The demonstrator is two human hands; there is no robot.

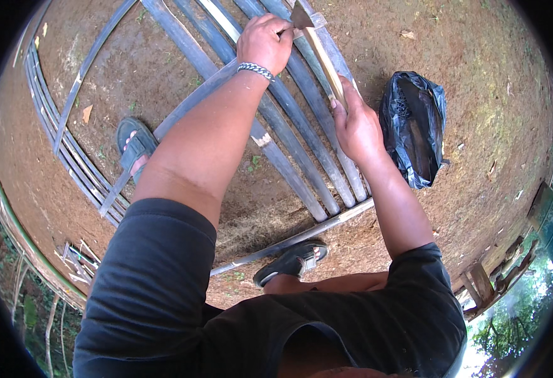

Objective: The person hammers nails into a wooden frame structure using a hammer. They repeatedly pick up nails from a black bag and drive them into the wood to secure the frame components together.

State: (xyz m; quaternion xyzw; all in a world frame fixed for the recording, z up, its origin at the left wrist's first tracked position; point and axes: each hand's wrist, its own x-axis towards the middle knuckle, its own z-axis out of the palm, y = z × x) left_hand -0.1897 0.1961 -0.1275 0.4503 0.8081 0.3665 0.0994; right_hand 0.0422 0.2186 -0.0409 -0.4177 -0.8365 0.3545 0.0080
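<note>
My right hand (358,123) is wrapped round the pale wooden handle of a hammer (322,53), whose dark, wedge-shaped metal head lies just beyond my left fingertips. My left hand (265,43), with a chain bracelet at the wrist, is closed in a pinch over the far crosspiece. Whatever it pinches is too small to make out. Under both hands lies a frame of long grey slats (302,129), set side by side. A near crosspiece (302,234) runs along their near ends, and a diagonal strip (188,107) passes beneath my left forearm.
Right of the frame, an open black plastic bag (439,107) holds small, dark, thin pieces. A second bundle of slats (68,148) lies at the left. My sandalled feet stand at the frame's left side and near end. Cut sticks (78,261) lie lower left on brown earth.
</note>
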